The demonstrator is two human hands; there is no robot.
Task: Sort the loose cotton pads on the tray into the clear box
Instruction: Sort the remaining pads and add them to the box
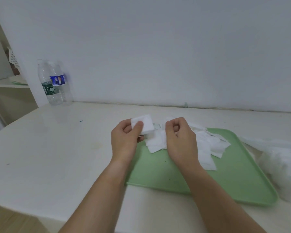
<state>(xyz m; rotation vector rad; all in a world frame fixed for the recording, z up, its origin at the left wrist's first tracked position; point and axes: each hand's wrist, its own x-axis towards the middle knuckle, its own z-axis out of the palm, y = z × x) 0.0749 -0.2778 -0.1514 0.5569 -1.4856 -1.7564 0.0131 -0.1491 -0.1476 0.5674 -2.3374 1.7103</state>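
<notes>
The left hand (126,137) gripped a small stack of pads (145,123) above the far-left corner of the tray (225,182), thumb pressed on the top face and fingers curled beneath. The right hand (178,133) hung just beside it over the tray's far edge, fingers curled inward. Whether it pinched a pad could not be determined. The remaining loose cotton pads (207,145) lay in an overlapping heap on the far half of the tray, the near half bare. The pads were judged very light, soft and limp — apt to bend, cling to each other and lift several at once, so a hold by thumb and fingertip at an exposed edge or corner appeared best. The clear box could not be identified with certainty. The tray sat on a glossy pale table (57,148), with a soft white plastic bag (282,162) just right of it. Two clear bottles (48,81) stood well to its far left against a plain white wall (158,47) — a shelf (7,83) beyond them.
</notes>
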